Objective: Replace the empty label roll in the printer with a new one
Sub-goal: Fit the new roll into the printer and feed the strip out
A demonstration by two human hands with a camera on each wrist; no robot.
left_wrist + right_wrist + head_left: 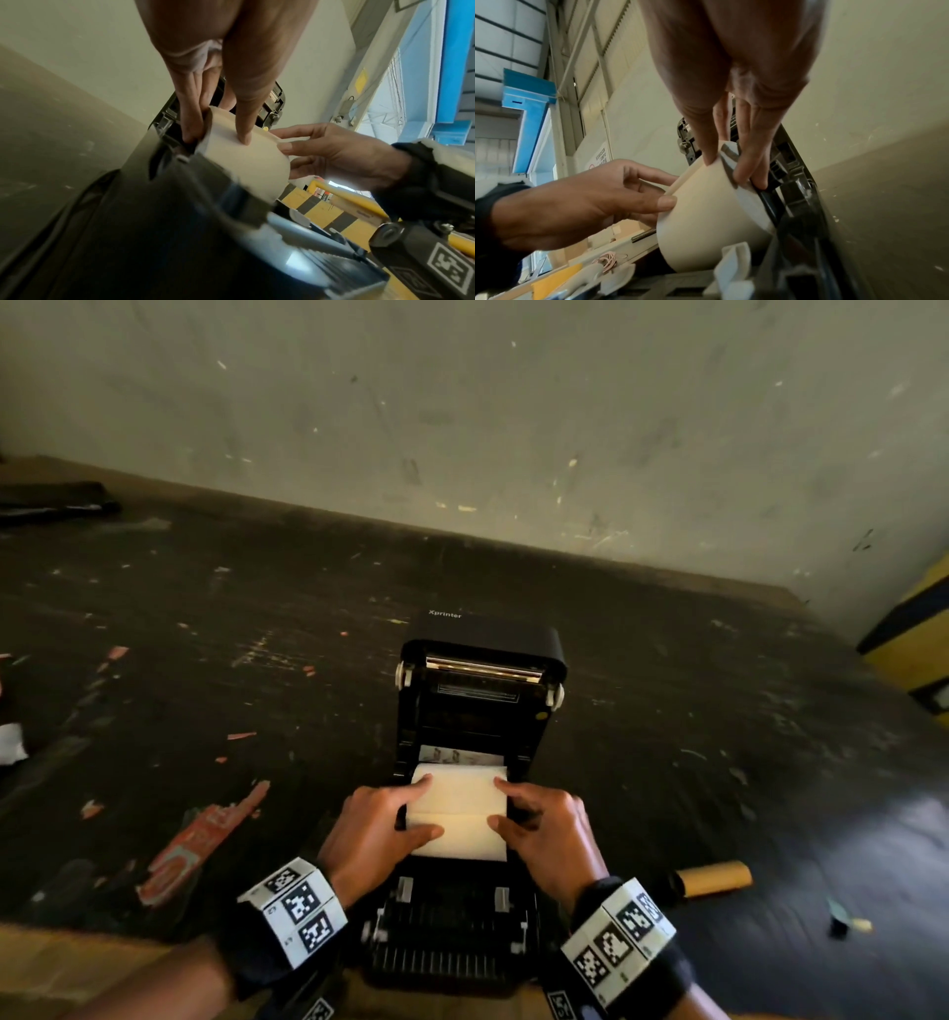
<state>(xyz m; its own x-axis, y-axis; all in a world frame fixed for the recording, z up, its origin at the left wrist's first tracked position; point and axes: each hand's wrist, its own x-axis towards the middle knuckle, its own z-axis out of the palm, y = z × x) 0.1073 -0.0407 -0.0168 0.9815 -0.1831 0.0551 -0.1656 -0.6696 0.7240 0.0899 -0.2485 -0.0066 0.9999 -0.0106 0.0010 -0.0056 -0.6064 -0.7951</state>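
A black label printer [534,654] stands on the dark table with its lid swung up and back. A white label roll [458,806] lies across its open bay. My left hand [377,829] grips the roll's left end, thumb on top [244,130] and fingers [191,121] down the end face. My right hand [549,832] grips the right end the same way, with fingers [746,162] between the roll [711,219] and the printer's side wall. An empty brown cardboard core [714,878] lies on the table to the printer's right.
Torn red label scraps [200,845] lie on the table [667,762] to the left, beside a white paper scrap [10,744]. A small dark item [839,924] sits at the right. A wall [513,428] runs behind; a yellow-and-black object [919,639] stands at the far right.
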